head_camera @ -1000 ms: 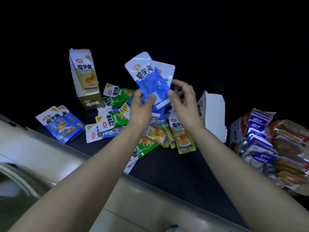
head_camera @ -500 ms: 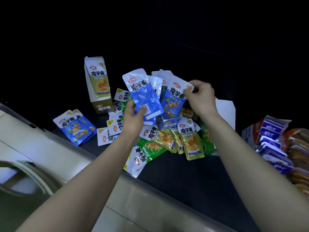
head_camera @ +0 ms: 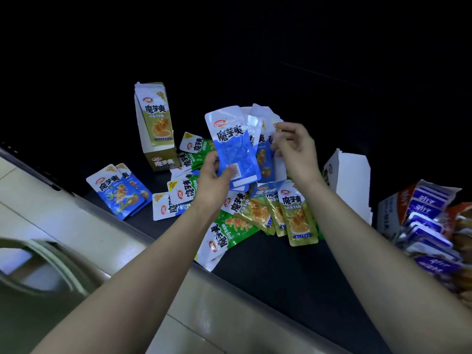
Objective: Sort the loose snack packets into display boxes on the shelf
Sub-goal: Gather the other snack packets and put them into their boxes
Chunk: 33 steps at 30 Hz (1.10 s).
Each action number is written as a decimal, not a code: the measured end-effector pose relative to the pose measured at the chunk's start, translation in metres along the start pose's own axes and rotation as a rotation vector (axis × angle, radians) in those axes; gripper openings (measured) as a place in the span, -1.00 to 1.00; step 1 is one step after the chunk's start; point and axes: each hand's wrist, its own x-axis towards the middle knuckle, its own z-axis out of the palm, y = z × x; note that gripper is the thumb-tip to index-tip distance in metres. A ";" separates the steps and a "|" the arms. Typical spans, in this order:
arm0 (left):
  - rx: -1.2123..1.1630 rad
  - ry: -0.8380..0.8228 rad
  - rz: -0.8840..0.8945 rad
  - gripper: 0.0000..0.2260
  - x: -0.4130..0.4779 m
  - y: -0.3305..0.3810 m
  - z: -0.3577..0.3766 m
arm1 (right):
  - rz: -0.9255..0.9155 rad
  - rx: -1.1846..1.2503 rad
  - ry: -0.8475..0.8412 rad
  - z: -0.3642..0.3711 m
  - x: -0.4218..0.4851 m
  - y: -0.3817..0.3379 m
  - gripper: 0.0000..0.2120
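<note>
Where two bare forearms reach in over the pale rounded ledge, the dark shelf carries a loose heap of snack packets. Nearest lies a green-and-white foil packet, its white end reaching the shelf's front edge. Just beside it to the right, several olive-gold foil packets overlap. Above the heap the left hand holds a fan of blue-and-white foil packets upright, its grip pinched on their lower ends, with the thumb on the front packet near the barcode. The right hand is just beside the fan, its grip pinching the edge of a blue pictured packet at the back of it. To the left, two blue foil packets lie apart from the heap. At the far right sits a cardboard display box of purple-and-white packets, with a plain white carton between it and the heap. Farthest back, a tall olive-and-white display box stands upright, just beside the heap.
</note>
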 end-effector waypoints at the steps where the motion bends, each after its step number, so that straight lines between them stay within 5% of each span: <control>1: -0.004 -0.014 0.010 -0.75 -0.001 0.000 0.004 | 0.025 0.038 -0.054 -0.002 -0.007 -0.002 -0.78; 5: 0.019 -0.110 0.077 -0.70 -0.002 0.001 0.024 | 0.100 0.135 -0.295 -0.008 -0.019 -0.007 -0.75; 13: 0.754 -0.016 0.199 -0.62 0.007 -0.013 0.034 | 0.056 0.173 0.030 -0.018 0.003 0.002 -0.78; 27: 0.715 0.041 0.244 -0.71 0.009 -0.021 0.027 | -0.091 -0.161 0.050 0.027 0.003 0.020 -0.76; 33: 0.693 0.067 0.206 -0.57 0.010 -0.022 0.030 | -0.053 -0.197 0.048 0.028 -0.003 0.026 -0.70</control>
